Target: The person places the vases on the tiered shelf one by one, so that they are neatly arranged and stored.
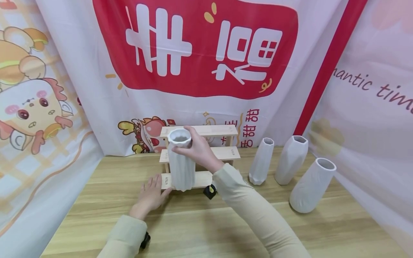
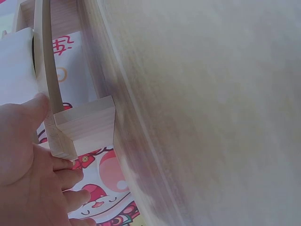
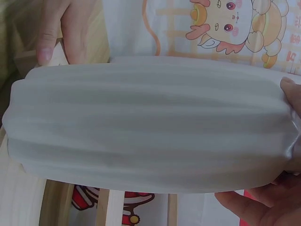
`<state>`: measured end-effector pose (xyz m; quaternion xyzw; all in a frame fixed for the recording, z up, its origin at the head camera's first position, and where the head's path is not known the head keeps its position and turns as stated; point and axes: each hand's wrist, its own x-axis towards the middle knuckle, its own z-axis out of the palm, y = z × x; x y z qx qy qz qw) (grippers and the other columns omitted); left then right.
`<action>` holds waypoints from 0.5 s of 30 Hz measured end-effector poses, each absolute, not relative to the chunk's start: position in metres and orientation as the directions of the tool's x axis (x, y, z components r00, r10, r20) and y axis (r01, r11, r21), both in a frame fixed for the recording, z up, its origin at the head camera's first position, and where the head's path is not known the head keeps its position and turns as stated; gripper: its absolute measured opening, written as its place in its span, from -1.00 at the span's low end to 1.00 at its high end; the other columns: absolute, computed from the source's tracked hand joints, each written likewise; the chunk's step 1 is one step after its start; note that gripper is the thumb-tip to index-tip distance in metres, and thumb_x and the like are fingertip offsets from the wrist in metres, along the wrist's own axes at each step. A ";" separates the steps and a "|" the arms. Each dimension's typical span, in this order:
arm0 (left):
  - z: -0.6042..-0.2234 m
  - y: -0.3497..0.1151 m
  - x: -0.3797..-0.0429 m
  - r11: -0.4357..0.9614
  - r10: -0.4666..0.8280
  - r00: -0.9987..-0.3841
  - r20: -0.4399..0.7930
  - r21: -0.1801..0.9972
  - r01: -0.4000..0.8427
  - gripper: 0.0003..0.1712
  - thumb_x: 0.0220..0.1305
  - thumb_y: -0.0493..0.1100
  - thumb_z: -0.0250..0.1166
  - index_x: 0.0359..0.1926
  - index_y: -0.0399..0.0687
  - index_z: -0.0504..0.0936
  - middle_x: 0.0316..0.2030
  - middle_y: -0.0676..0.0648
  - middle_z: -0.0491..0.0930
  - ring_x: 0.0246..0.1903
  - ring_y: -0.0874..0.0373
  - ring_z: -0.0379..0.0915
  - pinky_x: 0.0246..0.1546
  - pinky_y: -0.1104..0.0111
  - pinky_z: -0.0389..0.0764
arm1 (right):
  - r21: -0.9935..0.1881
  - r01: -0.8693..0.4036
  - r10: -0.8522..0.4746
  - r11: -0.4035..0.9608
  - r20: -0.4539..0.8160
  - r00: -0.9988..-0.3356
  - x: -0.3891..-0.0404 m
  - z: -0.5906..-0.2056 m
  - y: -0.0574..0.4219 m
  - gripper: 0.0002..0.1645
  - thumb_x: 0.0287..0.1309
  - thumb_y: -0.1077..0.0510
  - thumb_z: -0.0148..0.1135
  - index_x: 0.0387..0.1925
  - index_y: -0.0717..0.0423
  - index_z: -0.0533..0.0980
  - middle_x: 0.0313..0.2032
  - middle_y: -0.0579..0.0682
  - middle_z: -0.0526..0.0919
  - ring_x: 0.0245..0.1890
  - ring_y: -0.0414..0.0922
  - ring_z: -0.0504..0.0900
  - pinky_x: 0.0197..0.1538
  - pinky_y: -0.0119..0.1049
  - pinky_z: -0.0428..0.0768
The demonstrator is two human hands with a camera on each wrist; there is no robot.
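A tall white ribbed vase stands upright at the left end of the lowest board of a three-tier wooden step shelf. Around its top, my right hand grips the vase just below the rim, thumb in front. My left hand rests at the lowest board's left end, fingers extended along the side and thumb by the front edge. In the left wrist view the thumb touches the board. Lengthwise across the right wrist view lies the vase, hiding much of the shelf.
To the right on the wooden table stand three more white vases: a slim one, a faceted one and a wide rounded one. Behind the shelf hangs a printed cloth. A small black object is near the lowest board.
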<state>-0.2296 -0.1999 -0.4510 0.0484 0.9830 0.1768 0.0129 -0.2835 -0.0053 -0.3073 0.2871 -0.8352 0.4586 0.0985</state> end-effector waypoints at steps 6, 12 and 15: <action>-0.451 -0.201 -0.229 0.934 0.096 -0.995 -0.009 0.347 0.087 -0.15 0.39 0.11 -0.09 0.35 -0.48 -0.16 0.33 -0.44 -0.14 0.30 -0.35 -0.27 0.21 -0.21 -0.24 | -0.719 -0.556 -0.389 0.416 0.412 -0.824 -0.284 -0.309 -0.006 0.01 -0.11 -0.09 0.43 0.32 0.04 0.14 0.00 0.03 0.51 -0.03 -0.14 0.49 -0.05 -0.26 0.50; -0.450 -0.200 -0.228 0.933 0.097 -0.995 -0.009 0.349 0.088 -0.15 0.39 0.12 -0.09 0.35 -0.47 -0.16 0.33 -0.44 -0.14 0.29 -0.36 -0.27 0.21 -0.21 -0.27 | -0.727 -0.554 -0.381 0.404 0.417 -0.825 -0.284 -0.311 -0.006 0.01 -0.10 -0.09 0.42 0.33 0.02 0.13 0.01 0.04 0.51 -0.01 -0.13 0.48 -0.04 -0.24 0.50; -0.449 -0.200 -0.228 0.933 0.096 -0.995 -0.011 0.349 0.086 -0.15 0.39 0.12 -0.09 0.36 -0.46 -0.16 0.33 -0.43 -0.14 0.29 -0.36 -0.26 0.20 -0.21 -0.27 | -0.729 -0.558 -0.375 0.396 0.426 -0.823 -0.283 -0.312 -0.006 0.02 -0.10 -0.09 0.42 0.34 0.02 0.11 0.02 0.04 0.50 0.01 -0.13 0.47 -0.02 -0.23 0.50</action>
